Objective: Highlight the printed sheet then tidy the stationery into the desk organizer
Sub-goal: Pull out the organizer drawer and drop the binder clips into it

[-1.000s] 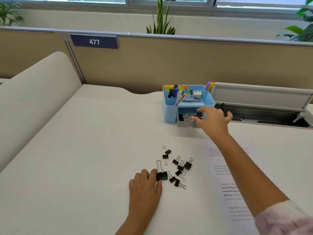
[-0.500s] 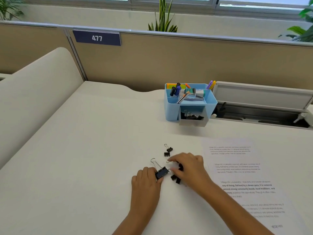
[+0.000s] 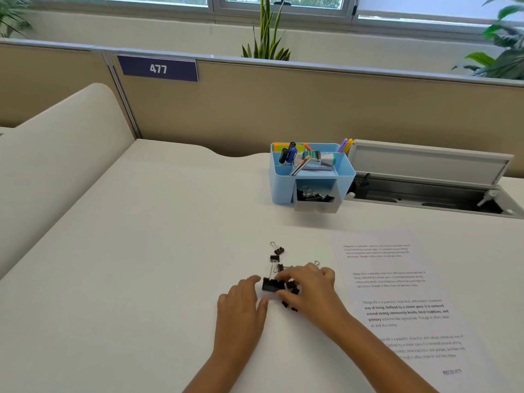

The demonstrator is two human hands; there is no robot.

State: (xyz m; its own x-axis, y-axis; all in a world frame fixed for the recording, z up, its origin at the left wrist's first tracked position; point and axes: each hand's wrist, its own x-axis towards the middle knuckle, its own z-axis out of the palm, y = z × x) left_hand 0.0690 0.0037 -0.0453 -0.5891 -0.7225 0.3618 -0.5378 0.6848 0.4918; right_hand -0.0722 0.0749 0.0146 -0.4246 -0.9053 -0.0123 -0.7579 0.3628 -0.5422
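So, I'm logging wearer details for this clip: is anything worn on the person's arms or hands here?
Nothing visible: the left hand and right hand are bare, with no rings, watch, gloves or bracelets showing. Both forearms are uncovered to the frame's bottom edge, and no sleeve appears in this view.

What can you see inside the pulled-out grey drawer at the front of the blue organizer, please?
The drawer of the organizer holds black binder clips with silver handles. Its front wall hides the bottom, so their number cannot be told.
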